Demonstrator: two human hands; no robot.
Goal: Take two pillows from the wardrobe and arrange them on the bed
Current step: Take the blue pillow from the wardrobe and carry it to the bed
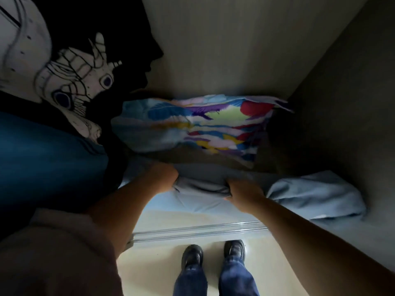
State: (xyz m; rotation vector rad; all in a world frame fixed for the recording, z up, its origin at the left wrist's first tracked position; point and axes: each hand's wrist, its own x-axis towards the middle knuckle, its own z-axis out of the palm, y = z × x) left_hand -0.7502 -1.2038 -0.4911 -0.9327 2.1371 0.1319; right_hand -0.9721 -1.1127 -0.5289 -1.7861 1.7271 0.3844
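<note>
I am looking down into the dim wardrobe (235,50). A grey-blue pillow (203,182) lies at the front of its floor. My left hand (162,178) grips the pillow's left end and my right hand (243,195) grips its right end, fabric bunched in both. Behind it, against the back wall, leans a pillow with a bright feather print (192,124) in blue, purple, red and yellow. The bed is out of view.
Hanging clothes fill the left side: a black garment with a white print (74,77) and a blue one (47,159). A crumpled light-blue cloth (316,195) lies at right. The sliding-door track (196,231) runs in front of my shoes (213,255).
</note>
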